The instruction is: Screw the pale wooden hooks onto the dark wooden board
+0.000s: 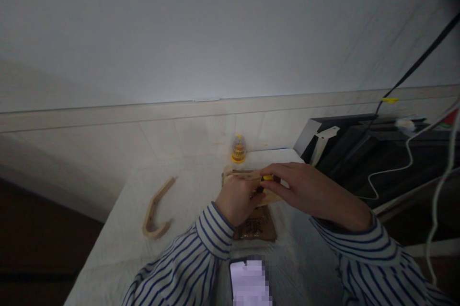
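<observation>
Over the brown packet (265, 229), the right hand (294, 182) pinches a yellow-and-black piece (267, 178) between thumb and finger, while the left hand (237, 200) grips the wooden part (274, 198) beside it, where firm, steady support appears advisable.

On the table (111, 248), hook (148, 214) left of packet (257, 228), phone (248, 281) before, container (238, 151) behind.

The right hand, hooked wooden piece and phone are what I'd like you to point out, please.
Right hand (301, 185): head view, back of the hand.
Hooked wooden piece (150, 210): head view, long arm.
Phone (249, 283): head view, screen.
</observation>
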The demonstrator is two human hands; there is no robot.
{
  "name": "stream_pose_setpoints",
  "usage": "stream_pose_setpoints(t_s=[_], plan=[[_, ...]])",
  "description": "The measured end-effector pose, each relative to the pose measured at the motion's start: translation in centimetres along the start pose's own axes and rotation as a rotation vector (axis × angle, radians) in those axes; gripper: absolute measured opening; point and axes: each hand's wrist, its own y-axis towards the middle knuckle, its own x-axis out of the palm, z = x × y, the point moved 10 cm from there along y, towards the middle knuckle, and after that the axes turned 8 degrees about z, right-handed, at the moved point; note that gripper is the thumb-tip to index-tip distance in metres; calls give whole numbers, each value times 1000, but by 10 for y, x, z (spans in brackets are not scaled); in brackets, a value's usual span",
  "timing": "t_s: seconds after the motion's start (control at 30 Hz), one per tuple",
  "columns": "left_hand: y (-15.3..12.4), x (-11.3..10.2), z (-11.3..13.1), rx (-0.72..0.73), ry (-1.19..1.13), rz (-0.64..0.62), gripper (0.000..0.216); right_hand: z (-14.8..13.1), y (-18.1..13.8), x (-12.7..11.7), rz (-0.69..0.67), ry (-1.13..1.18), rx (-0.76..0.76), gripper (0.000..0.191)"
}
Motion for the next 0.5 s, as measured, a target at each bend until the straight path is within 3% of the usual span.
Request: stream_pose_setpoints(t_s=[0.5], plan=[[0, 1, 7, 54, -89, 5, 11, 0, -1, -1, -4, -19, 10, 24]])
